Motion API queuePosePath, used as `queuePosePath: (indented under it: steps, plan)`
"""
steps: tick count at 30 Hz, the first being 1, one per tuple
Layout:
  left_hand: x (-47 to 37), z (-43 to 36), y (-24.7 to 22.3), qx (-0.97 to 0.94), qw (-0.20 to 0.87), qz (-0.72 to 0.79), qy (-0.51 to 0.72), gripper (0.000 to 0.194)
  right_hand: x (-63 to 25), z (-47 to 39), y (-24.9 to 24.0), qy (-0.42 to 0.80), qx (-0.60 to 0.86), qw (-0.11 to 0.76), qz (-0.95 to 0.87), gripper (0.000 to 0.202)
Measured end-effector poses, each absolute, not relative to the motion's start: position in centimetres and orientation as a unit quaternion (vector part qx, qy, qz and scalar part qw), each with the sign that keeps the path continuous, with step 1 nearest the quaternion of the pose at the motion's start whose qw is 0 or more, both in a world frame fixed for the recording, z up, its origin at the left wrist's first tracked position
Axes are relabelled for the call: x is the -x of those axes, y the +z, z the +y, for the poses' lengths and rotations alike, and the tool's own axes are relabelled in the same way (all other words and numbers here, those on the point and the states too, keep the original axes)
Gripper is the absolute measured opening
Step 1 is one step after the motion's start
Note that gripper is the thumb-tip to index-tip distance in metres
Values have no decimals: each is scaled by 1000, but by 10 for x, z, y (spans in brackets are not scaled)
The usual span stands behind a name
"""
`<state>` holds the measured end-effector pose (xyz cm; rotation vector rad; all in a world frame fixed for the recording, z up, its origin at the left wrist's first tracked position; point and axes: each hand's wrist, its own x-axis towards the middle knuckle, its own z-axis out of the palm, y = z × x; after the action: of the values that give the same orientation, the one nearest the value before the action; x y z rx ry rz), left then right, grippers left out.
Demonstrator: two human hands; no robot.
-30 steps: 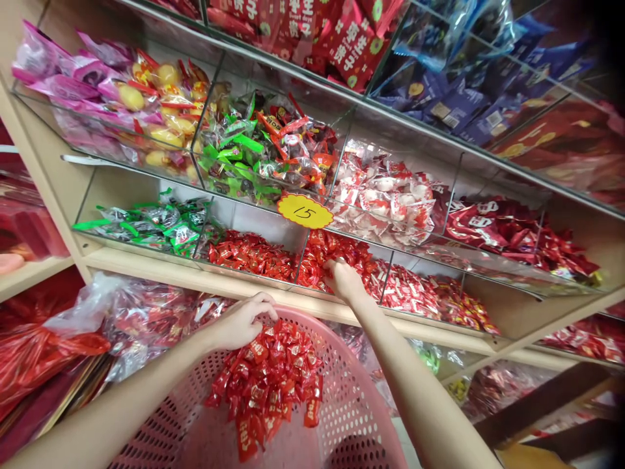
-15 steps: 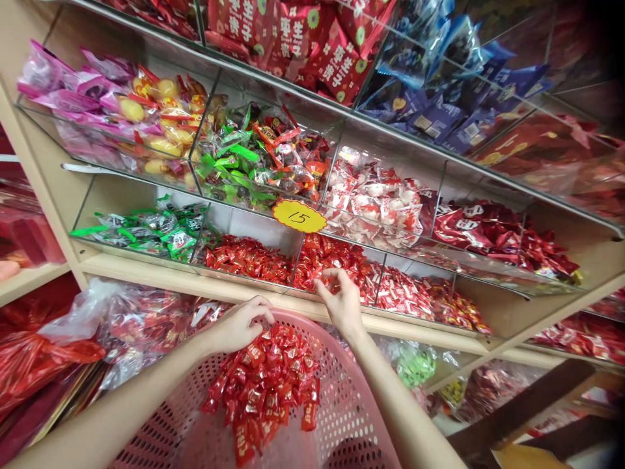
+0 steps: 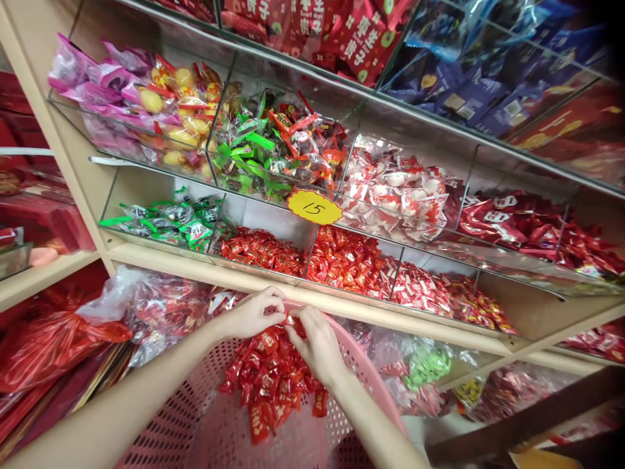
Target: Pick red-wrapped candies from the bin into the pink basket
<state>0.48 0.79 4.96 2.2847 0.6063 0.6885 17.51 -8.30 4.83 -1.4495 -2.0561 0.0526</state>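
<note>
Red wrapped candies (image 3: 271, 384) are heaped inside a pink perforated plastic basket (image 3: 208, 397), tilted towards the shelf. Above the heap's upper end, my left hand (image 3: 258, 314) is closed in a pinch, thumb against forefinger. My right hand (image 3: 317, 344) meets it from the right with bent fingers. Between the two sets of fingertips shows a bit of a red wrapped candy (image 3: 290, 318), mostly covered by the fingers. Just beyond the hands, a clear shelf compartment holds similar red candies (image 3: 344, 260).
Clear-fronted bins hold green-wrapped sweets (image 3: 188, 218), red-and-white sweets (image 3: 422, 286) and larger packets. A yellow price tag (image 3: 315, 206) reads 15. Below the wooden shelf edge (image 3: 234, 277) lie plastic bags (image 3: 166, 306). A dark wooden bar (image 3: 527, 417) crosses the lower right.
My right hand has drawn back from the red candy compartment to the basket, meeting my left hand over the heap. The camera view has shifted slightly, moving the shelves rightward.
</note>
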Motion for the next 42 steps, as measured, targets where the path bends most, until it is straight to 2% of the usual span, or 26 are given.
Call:
queuePosePath:
  steps: [3,8,18,27,42]
  plan:
    - [-3,8,52,-875,344,221,260,20,-176,-83,46,24,569,301,-764,22]
    - [-5,6,54,-869,346,234,266,18,-180,-81,44,9,580,287,-762,15]
    - [-7,5,53,-866,340,237,278,18,-183,-85,48,-8,578,262,-773,22]
    - [-11,6,57,-827,392,265,304,21,-197,-89,51,-7,576,283,-767,24]
    - [-11,5,58,-823,394,274,303,20,-188,-92,48,-17,553,213,-805,17]
